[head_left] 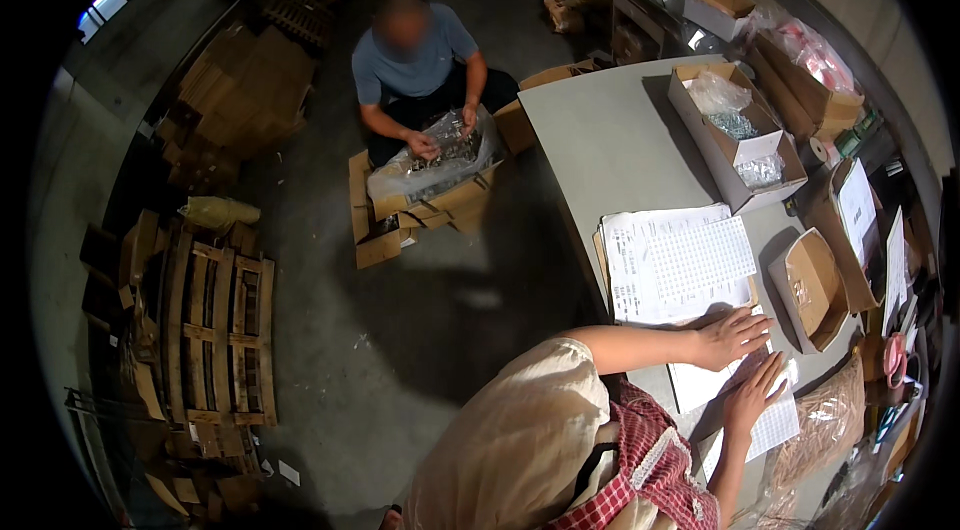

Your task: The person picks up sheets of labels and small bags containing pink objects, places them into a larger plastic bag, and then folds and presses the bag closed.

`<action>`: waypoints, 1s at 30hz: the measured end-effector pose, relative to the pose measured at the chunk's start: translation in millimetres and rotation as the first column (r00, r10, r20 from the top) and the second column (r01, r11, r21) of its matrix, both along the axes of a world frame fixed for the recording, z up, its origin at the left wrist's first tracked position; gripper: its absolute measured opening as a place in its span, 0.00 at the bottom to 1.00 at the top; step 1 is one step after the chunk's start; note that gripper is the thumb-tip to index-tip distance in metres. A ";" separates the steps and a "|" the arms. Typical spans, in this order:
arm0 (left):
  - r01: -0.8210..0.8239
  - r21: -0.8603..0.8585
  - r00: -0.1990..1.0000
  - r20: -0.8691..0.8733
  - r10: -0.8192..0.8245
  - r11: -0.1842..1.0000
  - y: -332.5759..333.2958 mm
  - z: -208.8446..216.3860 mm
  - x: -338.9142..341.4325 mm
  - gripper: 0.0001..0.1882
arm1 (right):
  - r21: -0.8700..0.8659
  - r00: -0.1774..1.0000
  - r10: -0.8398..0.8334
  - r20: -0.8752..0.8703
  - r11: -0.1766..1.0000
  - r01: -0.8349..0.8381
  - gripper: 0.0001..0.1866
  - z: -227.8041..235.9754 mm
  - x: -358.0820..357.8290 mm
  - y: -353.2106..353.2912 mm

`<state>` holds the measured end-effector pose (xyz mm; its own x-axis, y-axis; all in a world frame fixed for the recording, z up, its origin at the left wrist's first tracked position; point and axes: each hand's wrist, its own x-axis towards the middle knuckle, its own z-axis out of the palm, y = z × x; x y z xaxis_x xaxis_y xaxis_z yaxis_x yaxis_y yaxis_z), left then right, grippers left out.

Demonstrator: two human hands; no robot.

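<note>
My left hand (735,338) lies flat with its fingers stretched across white papers (692,385) on the grey table (590,130). Just nearer, my right hand (752,398) rests with fingers extended on a sheet with a printed grid (775,427). Neither hand appears to grip anything, though the sheets under the palms are partly hidden. Beyond my left hand sits a stack of printed papers (637,265), topped by another gridded sheet (708,258). A small open cardboard box (815,290) stands close to my fingertips.
A long divided box (715,145) holds bagged metal parts. Pink-handled scissors (893,360) and a plastic bag of brownish pieces (825,425) lie along the wall side. On the floor, a person (420,60) handles a plastic bag in a carton (465,205). Wooden pallets (220,330) stand left.
</note>
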<state>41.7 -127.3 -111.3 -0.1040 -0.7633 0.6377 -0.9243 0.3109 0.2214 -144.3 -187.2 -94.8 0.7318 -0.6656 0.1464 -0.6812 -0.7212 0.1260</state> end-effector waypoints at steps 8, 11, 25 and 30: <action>-0.099 0.183 0.987 -0.106 0.119 0.978 26.8 -8.3 -23.8 0.45 | -0.007 0.994 -0.023 0.103 1.000 0.024 0.40 -4.9 0.1 6.7; -0.120 0.172 0.985 -0.104 0.139 0.978 25.6 -7.6 -21.8 0.44 | -0.024 0.994 -0.022 0.109 0.999 0.024 0.40 -5.3 3.5 6.8; -0.024 0.211 0.975 -0.212 0.070 0.977 21.7 -22.1 -29.9 0.38 | 0.003 0.993 -0.017 0.117 1.000 0.017 0.26 -22.9 5.2 7.0; -0.022 0.207 0.980 -0.191 0.062 0.978 20.0 -25.0 -29.7 0.35 | 0.013 0.982 0.008 0.190 1.000 -0.011 0.26 -35.3 -2.0 1.5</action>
